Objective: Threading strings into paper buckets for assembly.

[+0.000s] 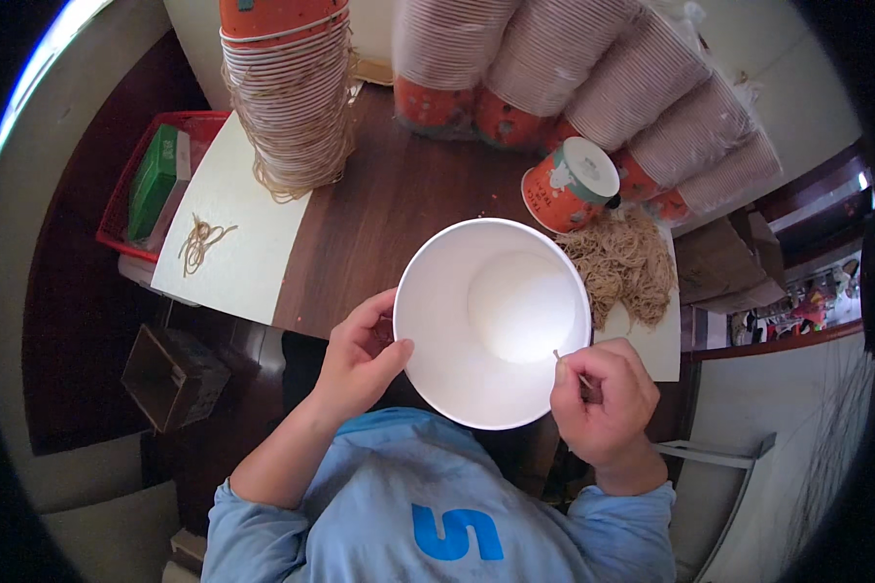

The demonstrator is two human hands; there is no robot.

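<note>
A large white-lined paper bucket (439,321) is tipped so that its open mouth faces me, above the near edge of the table. My left hand (360,360) is closed on its left side, thumb over the rim and fingers behind the wall. At the lower right of the rim, my right hand (608,398) pinches a thin tan rubber band; a short end pokes out above the fingertips, and the rest is mostly hidden. Just beyond that hand lies a heap of tan rubber bands (622,262). Whether the right hand touches the bucket I cannot tell.
A tall bucket stack (292,117) with bands around it stands at the far left. Several plastic-wrapped bucket stacks (564,58) line the back, with one upside-down orange bucket (564,189) before them. Loose bands (202,243) lie left; a red basket (117,209) stands beyond the table.
</note>
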